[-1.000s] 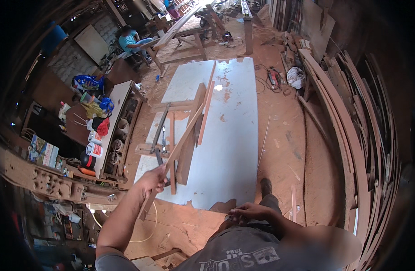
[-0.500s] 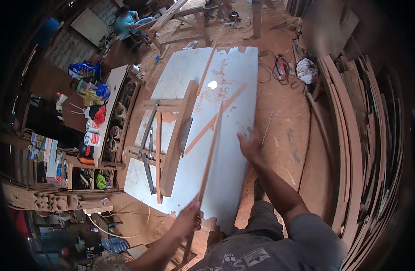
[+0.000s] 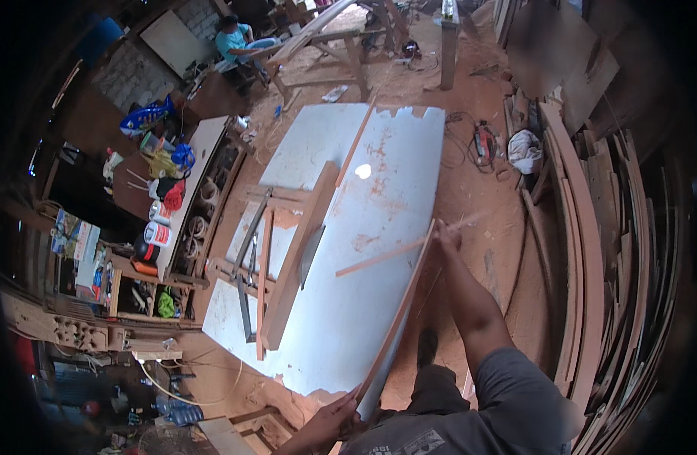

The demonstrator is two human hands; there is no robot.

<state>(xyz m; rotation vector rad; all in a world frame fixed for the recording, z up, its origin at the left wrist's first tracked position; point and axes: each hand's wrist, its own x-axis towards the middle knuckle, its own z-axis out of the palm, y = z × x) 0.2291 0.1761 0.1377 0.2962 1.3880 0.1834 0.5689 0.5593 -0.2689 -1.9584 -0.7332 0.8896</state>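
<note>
My left hand (image 3: 339, 413) grips the lower end of a thin wooden strip (image 3: 396, 322) running along the right side of a white board (image 3: 291, 152). My right hand (image 3: 447, 236) is closed at the strip's upper end, where a second strip (image 3: 375, 262) crosses diagonally, blurred beyond my hand. A thick timber (image 3: 299, 254) lies left of centre on the board with short crosspieces, thin dark bars (image 3: 250, 311) and a narrow strip (image 3: 263, 280). Another long strip (image 3: 354, 144) lies toward the far end.
A cluttered bench (image 3: 208, 140) with containers runs along the left. Long planks (image 3: 572, 250) are stacked on the right, near a red power tool (image 3: 483, 144) with cables on the dirt floor. A seated person in turquoise (image 3: 231, 42) is beside wooden trestles (image 3: 354, 61) at the back.
The strip in my hands has swung rightward to the board's edge. My right hand rose from near my waist and closed at its far end; the diagonal strip shifted right too.
</note>
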